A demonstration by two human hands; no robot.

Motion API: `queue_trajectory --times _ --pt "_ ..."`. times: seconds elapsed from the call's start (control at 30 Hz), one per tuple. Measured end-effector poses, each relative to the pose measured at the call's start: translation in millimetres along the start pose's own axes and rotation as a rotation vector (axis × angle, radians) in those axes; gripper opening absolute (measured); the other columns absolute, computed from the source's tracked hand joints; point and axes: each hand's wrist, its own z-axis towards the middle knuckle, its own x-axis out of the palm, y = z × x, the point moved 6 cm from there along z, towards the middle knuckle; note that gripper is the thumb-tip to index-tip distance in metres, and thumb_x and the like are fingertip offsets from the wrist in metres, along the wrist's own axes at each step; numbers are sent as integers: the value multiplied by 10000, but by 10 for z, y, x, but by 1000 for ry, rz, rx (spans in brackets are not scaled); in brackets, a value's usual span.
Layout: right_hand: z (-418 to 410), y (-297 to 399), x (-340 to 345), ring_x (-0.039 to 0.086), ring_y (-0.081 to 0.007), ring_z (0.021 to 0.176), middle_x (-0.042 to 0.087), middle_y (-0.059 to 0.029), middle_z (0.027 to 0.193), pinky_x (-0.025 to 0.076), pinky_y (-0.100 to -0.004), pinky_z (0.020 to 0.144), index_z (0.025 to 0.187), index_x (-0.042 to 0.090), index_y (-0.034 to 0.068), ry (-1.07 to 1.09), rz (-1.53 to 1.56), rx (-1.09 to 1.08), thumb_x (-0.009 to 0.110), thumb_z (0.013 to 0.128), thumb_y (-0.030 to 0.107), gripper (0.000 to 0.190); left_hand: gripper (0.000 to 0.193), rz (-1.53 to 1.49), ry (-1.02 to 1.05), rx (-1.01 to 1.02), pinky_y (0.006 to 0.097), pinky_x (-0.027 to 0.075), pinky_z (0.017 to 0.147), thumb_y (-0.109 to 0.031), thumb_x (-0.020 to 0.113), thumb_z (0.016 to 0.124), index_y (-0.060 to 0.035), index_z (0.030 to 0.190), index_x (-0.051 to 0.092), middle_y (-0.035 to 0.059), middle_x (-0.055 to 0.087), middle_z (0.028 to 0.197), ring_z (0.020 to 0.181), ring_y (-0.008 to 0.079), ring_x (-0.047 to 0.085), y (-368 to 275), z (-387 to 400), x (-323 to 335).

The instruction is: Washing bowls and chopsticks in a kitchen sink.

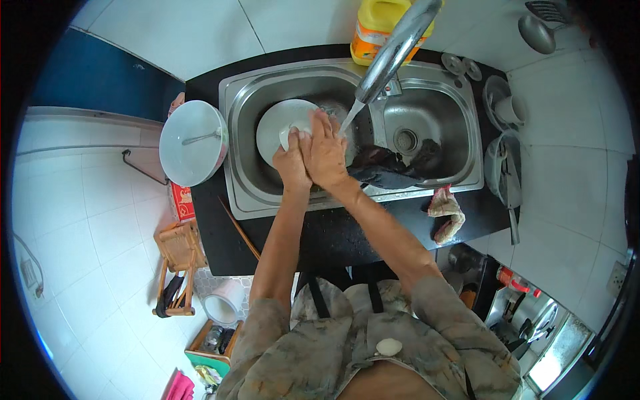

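Both hands are together over the left basin of the steel double sink point(250, 200). My left hand point(291, 162) has its thumb against a small white dish point(284, 140), mostly hidden by my fingers. My right hand point(325, 150) lies against the left, its fingers stretched forward and slightly blurred; what its palm touches is hidden. Beneath them a larger white plate or bowl point(272, 117) rests in the basin. Water point(351, 116) runs from the chrome faucet point(390, 55) just beside my right fingertips. A dark wet cloth point(382, 172) drapes from the divider into the right basin.
A white basin point(192, 155) holding a spoon point(200, 138) overhangs the counter's left end. A chopstick-like wooden stick point(240, 230) lies in front. A crumpled cloth point(446, 215) sits at right, near a bowl with a knife point(510, 180). A yellow jug point(372, 35) stands behind the faucet.
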Motion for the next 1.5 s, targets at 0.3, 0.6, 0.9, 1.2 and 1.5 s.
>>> queue_trajectory --times 0.3,0.6,0.9,1.2,1.5 --pt "521 -909 543 592 -433 966 578 -295 1084 469 -478 865 1046 580 -64 646 30 170 438 904 145 290 293 411 327 228 243 456 615 -238 632 892 51 930 658 29 643 803 703 74 558 -129 -145 200" --pt "-85 -172 -75 483 -417 1129 568 -218 1131 394 -487 921 1026 543 27 -12 146 -16 570 844 126 209 353 -88 -10 -133 346 516 720 -244 570 913 72 1072 561 134 618 1011 847 222 621 94 118 65" --pt "-69 -599 -46 536 -358 1034 558 -200 1152 421 -420 896 1031 521 12 -243 348 125 537 909 198 223 422 -406 57 -174 459 468 939 -367 358 966 -47 1204 497 88 566 1206 1101 271 563 458 256 -93" --pt "67 -1262 616 576 -149 923 620 -59 1002 474 -328 812 1046 609 67 459 1119 943 487 951 308 287 409 -413 153 -251 424 462 945 -346 467 942 -45 1217 503 92 587 1177 1076 260 576 395 323 -238" --pt "451 -1226 404 560 -185 990 612 -100 1057 439 -320 865 1130 594 61 543 700 587 421 967 253 305 357 200 216 16 286 507 662 -301 618 897 41 998 626 80 638 874 743 147 618 -86 56 214"
